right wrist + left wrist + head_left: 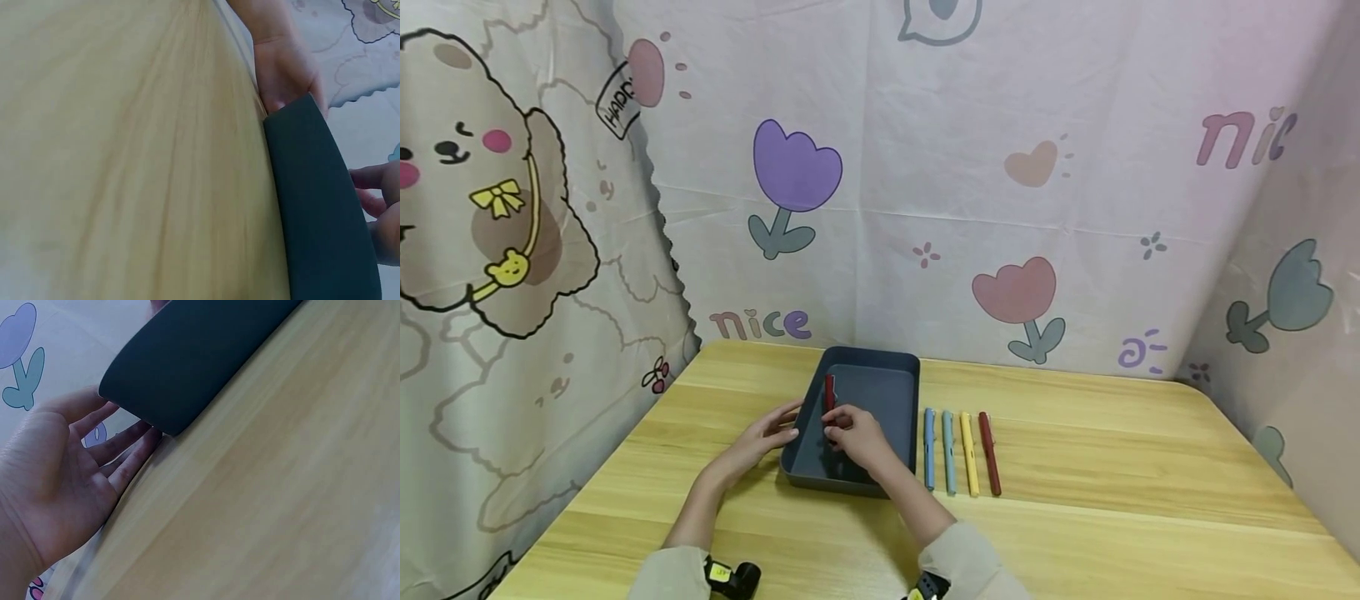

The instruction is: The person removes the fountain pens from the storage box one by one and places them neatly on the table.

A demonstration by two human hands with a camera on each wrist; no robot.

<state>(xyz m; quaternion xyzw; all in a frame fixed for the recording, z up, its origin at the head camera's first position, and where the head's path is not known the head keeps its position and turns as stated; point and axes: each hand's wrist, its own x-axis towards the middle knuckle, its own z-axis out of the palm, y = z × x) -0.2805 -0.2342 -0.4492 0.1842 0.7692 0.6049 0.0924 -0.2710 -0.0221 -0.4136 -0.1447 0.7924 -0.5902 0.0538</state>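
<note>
Inside the dark blue-grey tray (880,383), toward its left side, my right hand (859,435) pinches a dark red pen (830,390) by its lower part. The pen's clipped end points to the far edge of the tray. In the right wrist view the tray's wall (319,212) hides the pen and part of the right hand (384,200). My left hand (763,437) rests against the tray's left side. Seen from the left wrist, the left hand (69,462) touches the outer wall with fairly straight fingers, thumb at the rim.
Right of the tray, a blue pen (929,450), a teal pen (949,454), a yellow pen (969,454) and another dark red pen (989,454) lie side by side on the wooden table (1112,467). Patterned curtains (910,183) stand behind and at both sides.
</note>
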